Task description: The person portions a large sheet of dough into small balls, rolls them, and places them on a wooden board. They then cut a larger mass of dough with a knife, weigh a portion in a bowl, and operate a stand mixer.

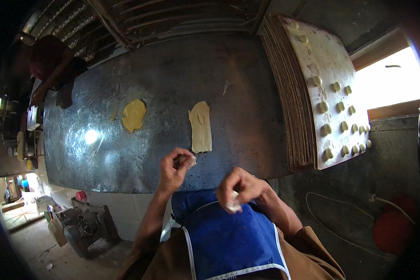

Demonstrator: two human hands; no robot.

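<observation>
My left hand (173,170) is closed on a small pale dough piece (190,161), just in front of a long, flat strip of cream-coloured dough (200,133) that lies on the dark metal table (238,93). My right hand (240,185) is nearer my body, in front of my blue apron (231,242), its fingers closed on another whitish piece (233,200), probably dough but too blurred to be sure. A flattened yellow lump (134,114) lies on the table to the left of the strip.
A tall stack of boards (290,102) dotted with several pale dough balls (323,106) stands at the right. A co-worker (49,58) is at the far left. A machine (79,226) stands on the lower-left floor. A red round object (392,226) with cords lies lower right.
</observation>
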